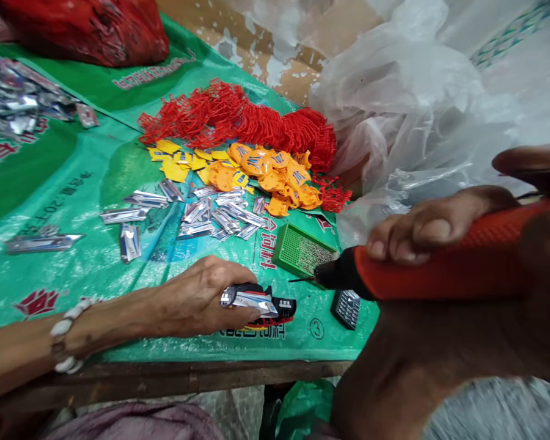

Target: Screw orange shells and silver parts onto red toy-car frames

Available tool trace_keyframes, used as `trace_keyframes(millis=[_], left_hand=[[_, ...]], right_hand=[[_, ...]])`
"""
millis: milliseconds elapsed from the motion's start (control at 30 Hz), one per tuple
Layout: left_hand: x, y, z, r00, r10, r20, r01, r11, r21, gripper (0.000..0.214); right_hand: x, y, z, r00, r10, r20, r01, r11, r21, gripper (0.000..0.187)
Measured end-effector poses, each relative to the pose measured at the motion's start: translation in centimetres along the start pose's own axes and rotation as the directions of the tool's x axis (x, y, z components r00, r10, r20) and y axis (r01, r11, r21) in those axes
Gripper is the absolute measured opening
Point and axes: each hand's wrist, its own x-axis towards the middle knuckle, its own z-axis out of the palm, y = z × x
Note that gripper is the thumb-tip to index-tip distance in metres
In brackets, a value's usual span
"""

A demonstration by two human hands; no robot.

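Note:
My left hand [206,290], a beaded bracelet at its wrist, is closed around a small toy assembly [261,304] of black, silver, red and yellow plastic, low over the table's front edge. On the right, my right hand [435,229] grips a red electric screwdriver [462,256] with a black nose. Its thin bit points left, above the near end of a green tray [286,244] of small screws [314,253]. The bit and the assembly are apart. Below the screwdriver's nose lies a black keypad-like object [347,307], partly covered by it.
Silver pieces [229,214] lie scattered mid-table, before yellow pieces [176,165] and orange pieces [275,171]. Red plastic frames [238,116] are heaped behind. More silver parts [18,98] and a red bag [96,30] occupy the far left. Clear plastic bags [417,104] bulge at right.

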Motion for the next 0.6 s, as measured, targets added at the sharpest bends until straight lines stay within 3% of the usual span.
trace_keyframes(millis=[67, 167, 400, 600], left_hand=[[-0.3, -0.3, 0.4, 1.000, 0.014, -0.028, -0.014, 1.000, 0.020, 0.032], [-0.7, -0.7, 0.8, 0.997, -0.020, -0.072, 0.024, 0.998, 0.054, 0.031], [-1.3, -0.6, 0.7, 0.995, -0.077, -0.069, 0.085, 0.989, 0.119, 0.027], [-1.6, -0.9, 0.4, 0.999, -0.041, -0.028, 0.045, 0.984, 0.171, 0.029]], right_hand=[[0.7, 1.5, -0.6, 0.979, -0.094, -0.184, 0.094, 0.996, -0.008, 0.013], [1.2, 3.8, -1.7, 0.950, -0.095, -0.296, 0.076, 0.994, -0.074, 0.009], [0.2, 6.1, -3.1, 0.959, -0.023, -0.283, 0.005, 0.998, -0.066, 0.013], [0.4, 7.2, -3.1, 0.962, -0.016, -0.271, -0.019, 0.992, -0.127, 0.013]])
